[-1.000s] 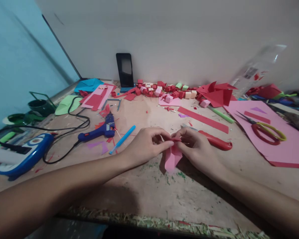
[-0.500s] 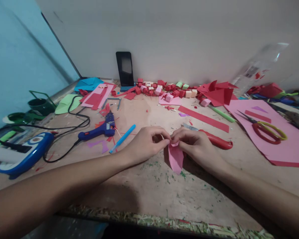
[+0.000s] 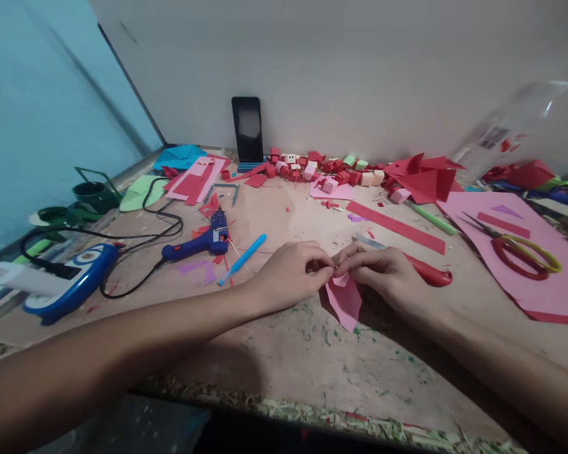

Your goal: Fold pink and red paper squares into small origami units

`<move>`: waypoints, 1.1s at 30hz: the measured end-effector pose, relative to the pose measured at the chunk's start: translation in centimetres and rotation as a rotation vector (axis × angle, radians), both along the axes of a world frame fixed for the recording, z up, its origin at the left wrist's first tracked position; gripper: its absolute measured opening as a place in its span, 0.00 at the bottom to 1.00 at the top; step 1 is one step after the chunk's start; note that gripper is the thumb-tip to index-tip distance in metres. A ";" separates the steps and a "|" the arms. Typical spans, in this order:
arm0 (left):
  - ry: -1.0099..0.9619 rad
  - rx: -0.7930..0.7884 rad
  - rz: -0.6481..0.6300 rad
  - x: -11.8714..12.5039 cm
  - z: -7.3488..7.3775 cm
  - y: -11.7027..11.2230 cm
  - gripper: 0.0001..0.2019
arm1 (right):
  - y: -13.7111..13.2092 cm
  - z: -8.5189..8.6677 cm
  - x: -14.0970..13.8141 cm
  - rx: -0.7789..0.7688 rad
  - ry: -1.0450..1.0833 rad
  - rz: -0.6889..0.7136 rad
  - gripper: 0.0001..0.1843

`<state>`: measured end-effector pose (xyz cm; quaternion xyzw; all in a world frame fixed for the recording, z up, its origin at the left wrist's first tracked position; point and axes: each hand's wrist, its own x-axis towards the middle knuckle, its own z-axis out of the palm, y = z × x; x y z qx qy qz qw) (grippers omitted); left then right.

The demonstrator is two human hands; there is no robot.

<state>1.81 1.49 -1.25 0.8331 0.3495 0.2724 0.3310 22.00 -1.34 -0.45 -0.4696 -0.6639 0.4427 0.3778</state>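
Note:
A small piece of pink paper [image 3: 344, 306] hangs down between my two hands above the worn tabletop. My left hand [image 3: 300, 272] pinches its upper edge between thumb and fingertips. From the other side my right hand [image 3: 376, 270] pinches the same edge, where the paper looks folded or curled. The fingertips of both hands nearly meet and hide that edge. Behind my right hand lies a utility knife [image 3: 430, 271] with a red handle, its middle covered by the hand. To the left of my left hand rests a blue pen-like stick [image 3: 243, 260].
A blue glue gun [image 3: 199, 242] and its cable lie left, near a blue power strip [image 3: 73, 280]. Yellow-and-red scissors [image 3: 520, 252] rest on pink paper at right. Small folded paper cubes [image 3: 331, 165], a phone [image 3: 247, 129] and a plastic bottle [image 3: 506, 129] line the back.
The view has shifted slightly, so everything sits a little further right. The pink paper has tilted, its lower end swinging rightward, while both hands keep pinching its top.

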 end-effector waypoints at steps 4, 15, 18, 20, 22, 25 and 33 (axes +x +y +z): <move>-0.003 0.015 0.001 0.1 -0.2 0.0 0.10 | 0.1 0.3 0.2 -0.023 -0.041 0.033 0.09; 0.126 0.220 0.006 0.1 -0.2 -0.5 0.09 | 0.0 1.1 0.1 0.013 -0.320 -0.025 0.06; 0.170 0.261 -0.001 0.1 -0.2 -0.6 0.09 | -0.2 1.0 0.2 0.112 -0.400 -0.031 0.07; 0.216 0.287 -0.005 0.2 0.1 -0.7 0.10 | -0.3 1.0 0.1 0.163 -0.444 -0.052 0.07; 0.282 0.300 -0.009 0.3 0.7 -0.9 0.11 | -0.2 0.9 0.1 0.171 -0.472 -0.052 0.07; 0.419 0.290 -0.006 0.6 2.1 -1.2 0.13 | 0.0 1.0 0.2 0.148 -0.498 -0.024 0.06; 0.652 0.442 -0.042 0.6 3.9 -1.2 0.12 | 0.4 2.4 -0.8 0.147 -0.679 0.116 0.12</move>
